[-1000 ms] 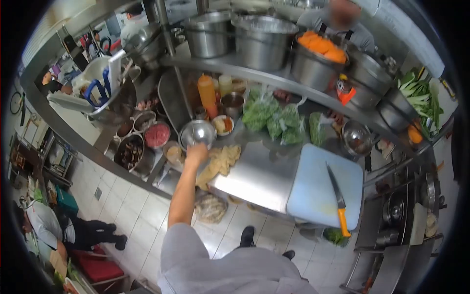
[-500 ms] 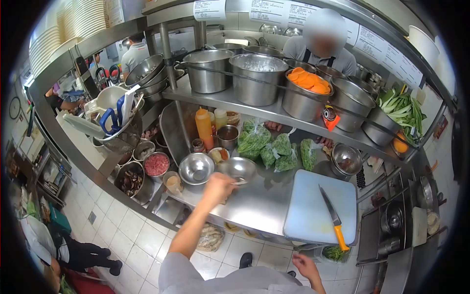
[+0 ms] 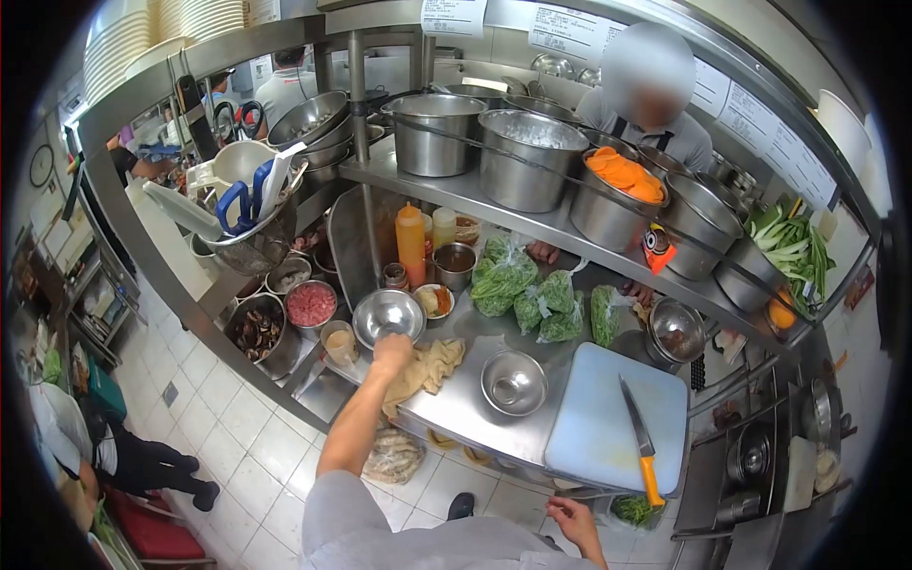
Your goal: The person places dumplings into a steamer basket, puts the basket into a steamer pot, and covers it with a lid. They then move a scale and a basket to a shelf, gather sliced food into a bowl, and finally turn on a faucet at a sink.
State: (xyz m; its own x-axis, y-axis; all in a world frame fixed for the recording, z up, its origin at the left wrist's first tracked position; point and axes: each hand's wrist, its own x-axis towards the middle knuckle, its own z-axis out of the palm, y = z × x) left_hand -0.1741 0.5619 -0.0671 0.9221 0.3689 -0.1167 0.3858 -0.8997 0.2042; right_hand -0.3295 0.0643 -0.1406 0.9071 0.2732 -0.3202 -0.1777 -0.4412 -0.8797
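My left hand (image 3: 391, 353) is at the near rim of a metal bowl (image 3: 388, 312), fingers closed on its edge. A crumpled tan cloth (image 3: 429, 369) lies right beside that hand. Nearer the middle of the steel counter (image 3: 461, 404) sits a second metal bowl (image 3: 514, 382) with a small round shape in its bottom. My right hand (image 3: 573, 522) hangs low in front of the counter, fingers loosely apart, holding nothing. Above it, a knife with an orange handle (image 3: 652, 481) rests on a white cutting board (image 3: 594, 399).
Bagged greens (image 3: 503, 277) line the counter's back. A squeeze bottle (image 3: 410, 245) stands behind the bowls, with pots of red meat (image 3: 311, 302) and dark pieces (image 3: 259, 332) at left. Large pots (image 3: 437, 133) fill the overhead shelf. A co-worker (image 3: 679, 138) stands behind it.
My left hand has let go of one metal bowl, now on the counter nearer the board, and moved left to the other bowl. The tan cloth is now uncovered. The view has shifted slightly.
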